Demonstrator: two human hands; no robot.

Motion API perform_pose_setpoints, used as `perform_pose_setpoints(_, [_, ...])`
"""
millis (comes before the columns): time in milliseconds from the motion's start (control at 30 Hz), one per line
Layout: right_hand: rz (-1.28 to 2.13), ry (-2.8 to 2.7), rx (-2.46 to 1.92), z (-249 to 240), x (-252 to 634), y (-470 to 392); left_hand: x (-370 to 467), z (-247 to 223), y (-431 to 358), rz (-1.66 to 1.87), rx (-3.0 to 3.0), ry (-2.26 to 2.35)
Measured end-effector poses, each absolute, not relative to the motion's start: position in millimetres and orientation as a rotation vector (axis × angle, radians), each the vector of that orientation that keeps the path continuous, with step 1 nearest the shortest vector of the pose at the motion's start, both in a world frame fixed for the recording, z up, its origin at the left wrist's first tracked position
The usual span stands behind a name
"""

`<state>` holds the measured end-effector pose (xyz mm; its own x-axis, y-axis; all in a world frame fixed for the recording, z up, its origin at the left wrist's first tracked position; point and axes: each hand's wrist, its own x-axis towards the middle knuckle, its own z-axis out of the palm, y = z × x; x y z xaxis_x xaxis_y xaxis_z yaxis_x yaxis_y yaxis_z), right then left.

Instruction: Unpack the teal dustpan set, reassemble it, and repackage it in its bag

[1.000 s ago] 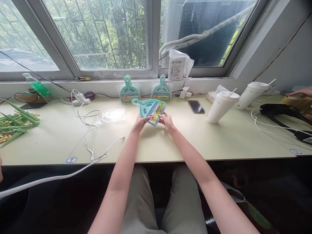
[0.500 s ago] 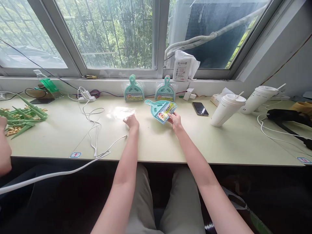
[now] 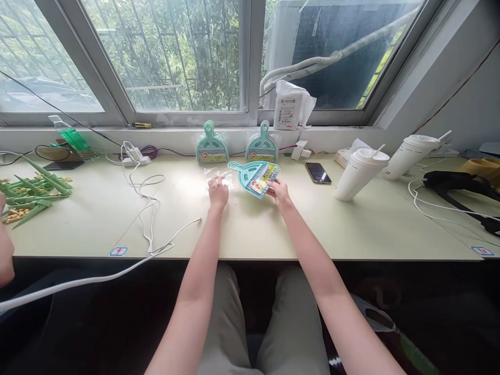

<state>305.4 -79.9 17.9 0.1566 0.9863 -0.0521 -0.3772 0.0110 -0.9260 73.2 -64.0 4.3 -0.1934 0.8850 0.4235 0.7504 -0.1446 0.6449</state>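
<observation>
My right hand [image 3: 278,191] is closed on the bristle end of a small mint-green dustpan and brush set [image 3: 252,174] with a printed card label. The set is tilted, its handle pointing left. Just left of it, my left hand [image 3: 219,191] pinches a clear plastic bag [image 3: 213,173] that is hard to see against the pale table. Two more such sets in clear wrapping, a left one [image 3: 211,146] and a right one [image 3: 262,146], stand upright against the wall below the window.
A phone [image 3: 318,173] and two white lidded cups [image 3: 361,174] with straws are on the right. White cables [image 3: 150,208] cross the table on the left, near green leaf-like strips [image 3: 39,190] and another person's hand [image 3: 5,242]. A paper packet [image 3: 291,107] stands on the sill.
My left hand has moved right with the plastic bag, closer to the dustpan set. My right hand still holds the set in nearly the same place. The view has shifted slightly.
</observation>
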Motion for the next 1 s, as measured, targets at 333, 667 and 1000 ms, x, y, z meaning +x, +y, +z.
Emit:
perform_pose_setpoints(333, [1.265,-0.861,-1.149,18,306,-79,83,2,-66,0.843,2.144,2.076])
perform_pose_setpoints(667, [1.269,-0.855,-1.215,23,314,-80,72,-5,-61,0.749,2.034,2.103])
perform_pose_setpoints(1000, [1.26,-0.87,-1.171,18,299,-80,80,-1,-64,0.968,2.024,2.035])
